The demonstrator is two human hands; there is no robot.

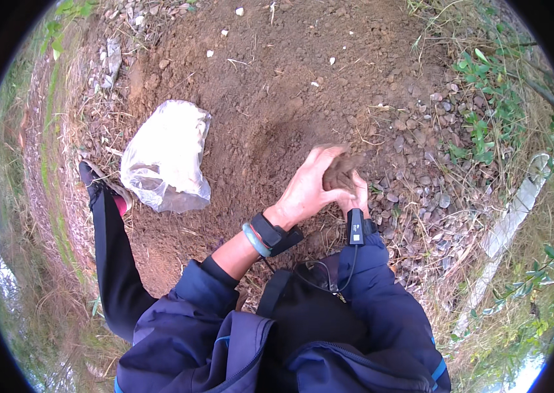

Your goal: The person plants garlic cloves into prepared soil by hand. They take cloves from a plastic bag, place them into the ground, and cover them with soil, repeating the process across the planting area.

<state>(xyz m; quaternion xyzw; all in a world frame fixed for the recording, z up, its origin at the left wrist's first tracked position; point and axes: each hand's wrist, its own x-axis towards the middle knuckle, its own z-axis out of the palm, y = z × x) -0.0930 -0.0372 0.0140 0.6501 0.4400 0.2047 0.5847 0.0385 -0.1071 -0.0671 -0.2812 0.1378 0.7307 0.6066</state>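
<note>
My left hand (pixel 304 184) is curved around a brown, soil-coloured clump (pixel 339 173), with the thumb reaching across below it. From the other side my right hand (pixel 361 195) meets the same clump, and the thumb of the left hand lies close to its palm. Motion blur hides the clump's exact make-up and part of the right fingers. Both hands are just above loose brown soil (pixel 277 98), beside a shallow hollow (pixel 277 135). To the left, a clear plastic bag (pixel 168 152) with bright white contents lies on the ground.
Small white pieces (pixel 210 53) are scattered over the soil. Gravel (pixel 419 182) and dry leaves border it on the right, with a leafy green plant (pixel 478 113) and a pale slab edge (pixel 512 221) beyond. My shoe (pixel 105 186) stands left of the bag.
</note>
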